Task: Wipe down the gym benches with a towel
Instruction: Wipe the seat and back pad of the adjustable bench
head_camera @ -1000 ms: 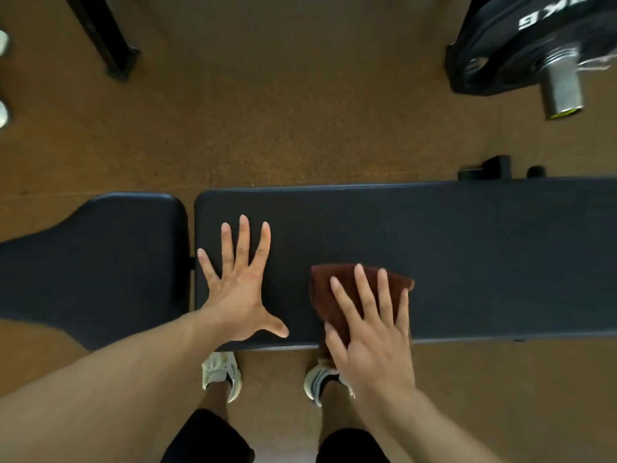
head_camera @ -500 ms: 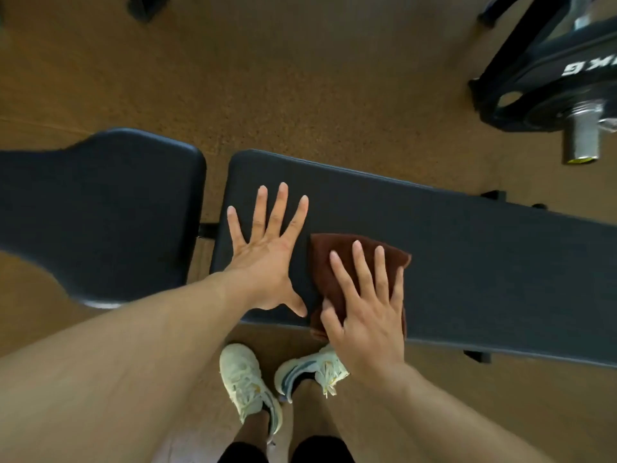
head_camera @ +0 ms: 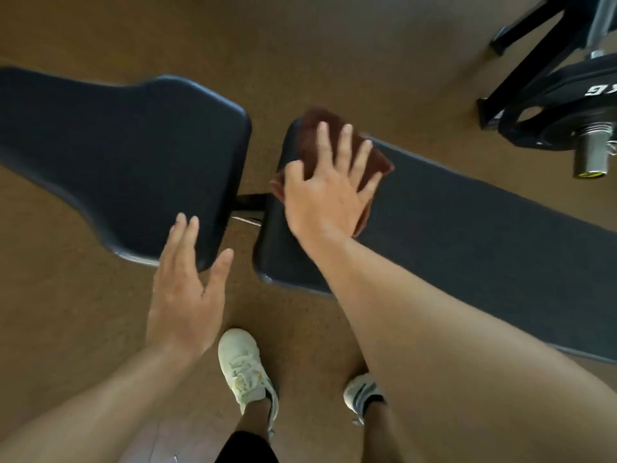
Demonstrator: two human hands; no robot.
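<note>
A black padded gym bench lies across the view in two parts: a long pad point(head_camera: 467, 235) on the right and a wider seat pad point(head_camera: 127, 155) on the left, with a narrow gap between them. A brown towel point(head_camera: 374, 155) lies on the long pad's far left corner. My right hand point(head_camera: 330, 192) presses flat on the towel with spread fingers. My left hand point(head_camera: 187, 289) hovers open at the near edge of the seat pad, its fingertips over the pad's corner.
A black weight plate on a steel barbell sleeve point(head_camera: 567, 118) and a black rack frame point(head_camera: 534, 38) stand at the right. Brown floor surrounds the bench. My two feet in pale shoes point(head_camera: 247, 372) stand close to the bench's near side.
My right hand has slid the towel left and away, to the long pad's far left corner. My left hand has lifted off the long pad and moved to the seat pad's near edge.
</note>
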